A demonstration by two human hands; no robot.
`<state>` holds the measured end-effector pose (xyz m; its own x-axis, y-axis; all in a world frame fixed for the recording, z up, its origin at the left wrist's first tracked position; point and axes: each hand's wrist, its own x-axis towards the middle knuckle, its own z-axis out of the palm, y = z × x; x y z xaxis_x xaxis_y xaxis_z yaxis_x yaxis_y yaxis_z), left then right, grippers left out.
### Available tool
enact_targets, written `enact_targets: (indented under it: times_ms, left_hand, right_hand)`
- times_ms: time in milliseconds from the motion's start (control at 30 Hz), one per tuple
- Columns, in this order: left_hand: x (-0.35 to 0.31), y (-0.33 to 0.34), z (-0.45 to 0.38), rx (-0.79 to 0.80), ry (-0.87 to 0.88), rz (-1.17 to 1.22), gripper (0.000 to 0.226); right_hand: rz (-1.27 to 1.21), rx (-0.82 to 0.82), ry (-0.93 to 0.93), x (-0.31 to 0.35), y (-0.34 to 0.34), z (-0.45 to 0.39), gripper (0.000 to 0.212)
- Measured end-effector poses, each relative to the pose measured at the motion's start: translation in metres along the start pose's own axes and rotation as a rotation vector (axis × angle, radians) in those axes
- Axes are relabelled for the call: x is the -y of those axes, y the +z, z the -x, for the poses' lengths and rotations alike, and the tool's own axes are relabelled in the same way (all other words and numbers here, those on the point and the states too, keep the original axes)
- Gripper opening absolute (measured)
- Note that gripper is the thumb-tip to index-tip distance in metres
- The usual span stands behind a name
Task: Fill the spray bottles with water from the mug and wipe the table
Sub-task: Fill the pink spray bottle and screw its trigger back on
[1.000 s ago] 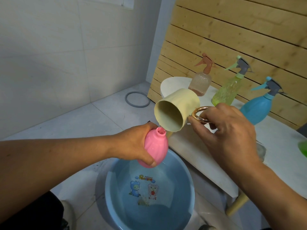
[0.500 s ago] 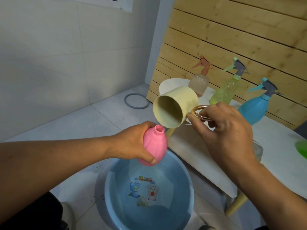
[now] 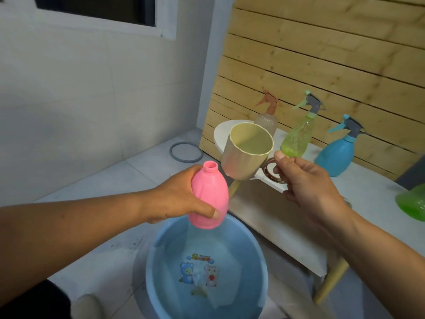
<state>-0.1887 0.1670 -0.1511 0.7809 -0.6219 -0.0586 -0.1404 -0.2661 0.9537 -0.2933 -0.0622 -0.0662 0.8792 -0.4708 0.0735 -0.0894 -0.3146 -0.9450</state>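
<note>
So the smooth pink plastic bottle [image 3: 209, 196], egg-shaped with an open threaded neck, is gripped round its body by the left hand [image 3: 181, 199], thumb pressed low on the front. The pale yellow plastic mug [image 3: 247, 153] is held by its shiny copper-coloured ring handle [image 3: 272, 172], pinched in the right hand [image 3: 305, 187]. A second ago the mug was tipped mouth-down onto the bottle neck; now it's been swung back up, mouth open to the camera, just beside the bottle, and the bottle's been stood more upright. Below, a round glossy blue plastic basin [image 3: 259, 256] with cartoon bears sits on the tiled floor. Ribbed clear, green and smooth blue spray bottles are lined up on the white tabletop [image 3: 368, 189].
</note>
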Motion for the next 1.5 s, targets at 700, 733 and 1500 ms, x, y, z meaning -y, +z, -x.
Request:
enact_targets:
  times_ms: [700,733,1500]
  left_hand:
    - [0.156,0.075,-0.007,-0.258,-0.128,0.078,0.095]
    - [0.162,0.078,-0.009,-0.266,-0.134,0.073,0.095]
    - [0.211,0.073,-0.018,-0.301,-0.162,0.037,0.094]
  right_hand:
    - [0.152,0.107,0.35,-0.229,0.069,-0.005,0.035]
    - [0.193,0.124,0.364,-0.243,0.071,-0.009,0.037]
    - [1.147,0.574,0.163,-0.347,0.129,-0.002,0.026]
